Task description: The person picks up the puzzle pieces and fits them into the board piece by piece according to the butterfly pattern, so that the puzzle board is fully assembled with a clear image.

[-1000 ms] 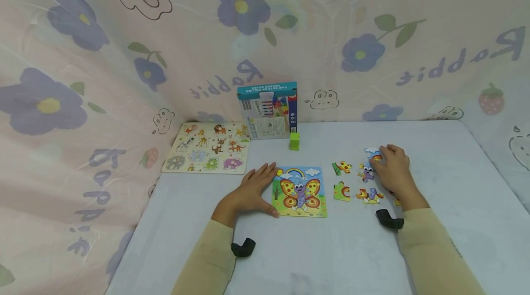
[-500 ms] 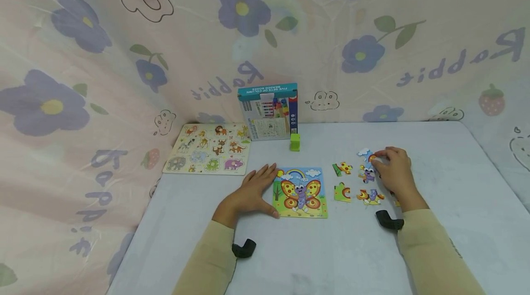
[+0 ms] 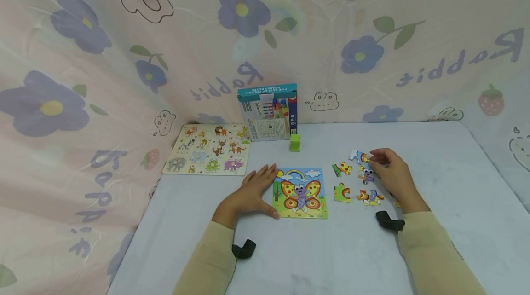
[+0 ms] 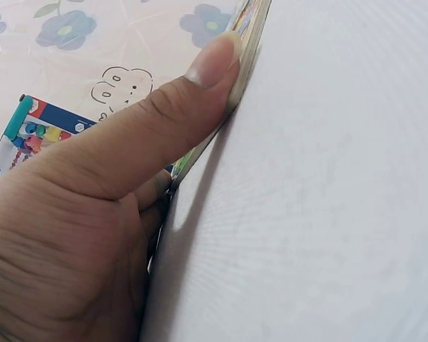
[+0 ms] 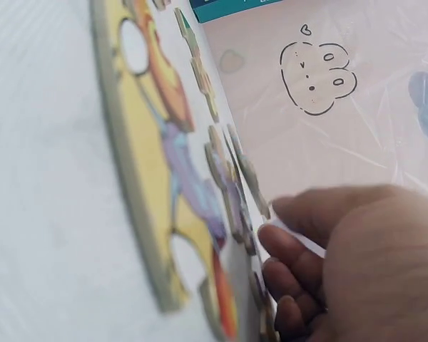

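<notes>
My left hand [image 3: 250, 191] lies spread along the left edge of a square butterfly puzzle board [image 3: 301, 193], its thumb and fingertips touching the rim. In the left wrist view the thumb [image 4: 164, 121] presses on the board's edge. With thumb and fingertips, my right hand [image 3: 393, 170] pinches a cloud-and-rainbow puzzle piece [image 3: 356, 156] at its right end. Just below it lies a butterfly-face piece [image 3: 367, 175]. A butterfly-body piece [image 3: 371, 196] sits nearer me and looms large in the right wrist view. Another piece is partly hidden under the right hand.
Between board and right hand lie a wing piece [image 3: 344, 169] and a green corner piece [image 3: 341, 192]. An animal puzzle board [image 3: 194, 147] rests at the back left. A toy box [image 3: 268, 115] stands against the curtain, with a small green block [image 3: 295, 143] before it.
My right hand has drawn the cloud-and-rainbow piece leftward and slightly nearer, turning it a little, so more of it shows. The left hand stays on the board.
</notes>
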### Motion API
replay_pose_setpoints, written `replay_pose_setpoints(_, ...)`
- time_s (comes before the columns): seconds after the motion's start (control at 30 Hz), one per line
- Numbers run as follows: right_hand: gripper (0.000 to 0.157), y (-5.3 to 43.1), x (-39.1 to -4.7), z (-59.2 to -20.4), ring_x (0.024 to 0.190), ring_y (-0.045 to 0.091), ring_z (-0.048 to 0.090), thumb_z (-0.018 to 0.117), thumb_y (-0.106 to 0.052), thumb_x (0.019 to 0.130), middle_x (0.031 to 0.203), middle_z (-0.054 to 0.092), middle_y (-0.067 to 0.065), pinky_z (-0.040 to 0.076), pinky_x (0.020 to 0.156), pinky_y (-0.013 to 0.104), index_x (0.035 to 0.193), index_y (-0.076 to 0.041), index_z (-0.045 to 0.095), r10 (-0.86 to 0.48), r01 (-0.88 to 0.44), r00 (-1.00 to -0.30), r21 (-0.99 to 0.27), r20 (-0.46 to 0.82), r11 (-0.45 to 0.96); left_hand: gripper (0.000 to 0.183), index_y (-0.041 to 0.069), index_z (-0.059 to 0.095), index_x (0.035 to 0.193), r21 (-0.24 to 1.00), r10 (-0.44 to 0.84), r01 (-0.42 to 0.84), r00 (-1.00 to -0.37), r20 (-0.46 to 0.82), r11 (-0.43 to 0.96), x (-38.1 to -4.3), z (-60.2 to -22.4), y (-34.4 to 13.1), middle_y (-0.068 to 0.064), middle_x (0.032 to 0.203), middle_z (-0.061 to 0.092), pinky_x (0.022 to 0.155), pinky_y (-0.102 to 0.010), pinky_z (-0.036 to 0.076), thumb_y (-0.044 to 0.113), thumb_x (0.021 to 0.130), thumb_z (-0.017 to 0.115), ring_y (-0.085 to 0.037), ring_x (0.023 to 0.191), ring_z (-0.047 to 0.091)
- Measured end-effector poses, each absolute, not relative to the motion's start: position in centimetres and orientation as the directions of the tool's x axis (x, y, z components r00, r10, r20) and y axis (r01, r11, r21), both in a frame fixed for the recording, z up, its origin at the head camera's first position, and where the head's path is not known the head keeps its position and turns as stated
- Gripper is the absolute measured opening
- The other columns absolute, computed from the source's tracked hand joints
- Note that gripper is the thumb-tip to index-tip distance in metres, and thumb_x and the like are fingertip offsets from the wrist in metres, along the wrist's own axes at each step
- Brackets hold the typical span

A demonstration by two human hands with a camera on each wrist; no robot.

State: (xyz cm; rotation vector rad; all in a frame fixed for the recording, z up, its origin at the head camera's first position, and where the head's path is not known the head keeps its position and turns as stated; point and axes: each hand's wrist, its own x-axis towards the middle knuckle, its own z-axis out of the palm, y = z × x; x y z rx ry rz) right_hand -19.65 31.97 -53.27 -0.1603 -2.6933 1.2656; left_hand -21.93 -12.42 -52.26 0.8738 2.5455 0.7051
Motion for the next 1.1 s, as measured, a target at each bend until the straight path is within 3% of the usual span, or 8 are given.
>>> replay_pose_setpoints(0.17, 0.058, 32.1, -20.0, -53.2, 0.134, 0.056, 0.046, 0.065, -0.031, 0.111, 0.142, 0.053, 0.033, 0.038, 0.108, 0.075, 0.155, 0.006, 0.052, 0.064, -0.024, -0.993, -0.701, 0.099, 0.712, 0.138, 0.018, 0.021, 0.176, 0.557, 0.647, 0.470, -0.744, -0.165, 0.684, -21.9, -52.3, -12.4, 0.009, 0.181, 0.005, 0.130, -0.043, -0.006, 0.062, 0.071, 0.098, -0.015, 0.165, -0.004)
replay_pose_setpoints(0.27, 0.060, 32.0, -20.1, -53.3, 0.135, 0.061, 0.040, 0.068, -0.034, 0.110, 0.144, 0.047, 0.036, 0.036, 0.107, 0.076, 0.152, 0.006, 0.056, 0.044, -0.031, -0.994, -0.656, 0.098, 0.754, 0.138, 0.018, 0.021, 0.176, 0.557, 0.648, 0.473, -0.745, -0.162, 0.683, -21.9, -52.3, -12.4, 0.009, 0.181, 0.005, 0.130, -0.043, -0.006, 0.062, 0.070, 0.098, -0.015, 0.165, -0.004)
replay_pose_setpoints(0.47, 0.049, 31.5, -20.1, -53.2, 0.134, 0.059, 0.039, 0.073, -0.024, 0.107, 0.142, 0.047, 0.036, 0.036, 0.107, 0.074, 0.141, 0.008, 0.061, 0.072, -0.017, -0.991, -0.649, 0.110, 0.761, 0.138, 0.019, 0.021, 0.176, 0.560, 0.646, 0.469, -0.746, -0.163, 0.683, -21.9, -52.2, -12.4, 0.010, 0.181, 0.005, 0.130, -0.042, -0.007, 0.061, 0.070, 0.098, -0.014, 0.165, -0.004)
replay_pose_setpoints(0.63, 0.031, 31.4, -20.1, -53.0, 0.124, 0.052, 0.051, 0.074, -0.010, 0.105, 0.128, 0.060, 0.031, 0.040, 0.104, 0.070, 0.127, 0.008, 0.063, 0.077, -0.055, -0.983, -0.671, 0.165, 0.739, 0.137, 0.019, 0.022, 0.176, 0.563, 0.643, 0.464, -0.748, -0.164, 0.684, -21.9, -52.3, -12.4, 0.009, 0.181, 0.006, 0.130, -0.041, -0.007, 0.060, 0.071, 0.099, -0.014, 0.165, -0.004)
replay_pose_setpoints(0.77, 0.020, 31.3, -19.8, -52.9, 0.117, 0.048, 0.060, 0.071, -0.009, 0.107, 0.118, 0.067, 0.026, 0.044, 0.101, 0.067, 0.121, 0.004, 0.064, 0.085, -0.059, -0.982, -0.694, 0.171, 0.717, 0.137, 0.019, 0.022, 0.176, 0.565, 0.644, 0.464, -0.747, -0.164, 0.682, -21.9, -52.3, -12.4, 0.010, 0.181, 0.006, 0.130, -0.041, -0.007, 0.060, 0.070, 0.099, -0.014, 0.165, -0.004)
replay_pose_setpoints(0.9, 0.036, 31.0, -19.7, -52.9, 0.124, 0.047, 0.057, 0.072, -0.016, 0.108, 0.128, 0.064, 0.026, 0.043, 0.105, 0.069, 0.137, 0.003, 0.063, 0.039, -0.080, -0.988, -0.700, 0.151, 0.710, 0.137, 0.019, 0.022, 0.176, 0.564, 0.645, 0.465, -0.746, -0.166, 0.682, -22.0, -52.4, -12.4, 0.010, 0.181, 0.006, 0.130, -0.041, -0.006, 0.062, 0.070, 0.098, -0.013, 0.165, -0.005)
replay_pose_setpoints(1.0, 0.054, 30.8, -19.9, -53.1, 0.134, 0.052, 0.047, 0.073, -0.026, 0.107, 0.140, 0.056, 0.029, 0.037, 0.110, 0.073, 0.151, 0.003, 0.057, -0.036, -0.117, -0.990, -0.659, 0.136, 0.743, 0.138, 0.019, 0.022, 0.176, 0.563, 0.645, 0.466, -0.746, -0.164, 0.682, -22.0, -52.4, -12.5, 0.010, 0.181, 0.006, 0.130, -0.041, -0.006, 0.062, 0.070, 0.098, -0.012, 0.165, -0.005)
replay_pose_setpoints(1.1, 0.060, 30.5, -20.0, -53.4, 0.138, 0.057, 0.038, 0.073, -0.031, 0.107, 0.148, 0.049, 0.032, 0.031, 0.108, 0.078, 0.155, 0.002, 0.056, -0.074, -0.135, -0.990, -0.607, 0.124, 0.783, 0.138, 0.019, 0.022, 0.176, 0.565, 0.645, 0.465, -0.747, -0.164, 0.682, -22.0, -52.4, -12.5, 0.010, 0.181, 0.006, 0.130, -0.041, -0.007, 0.062, 0.070, 0.098, -0.012, 0.165, -0.005)
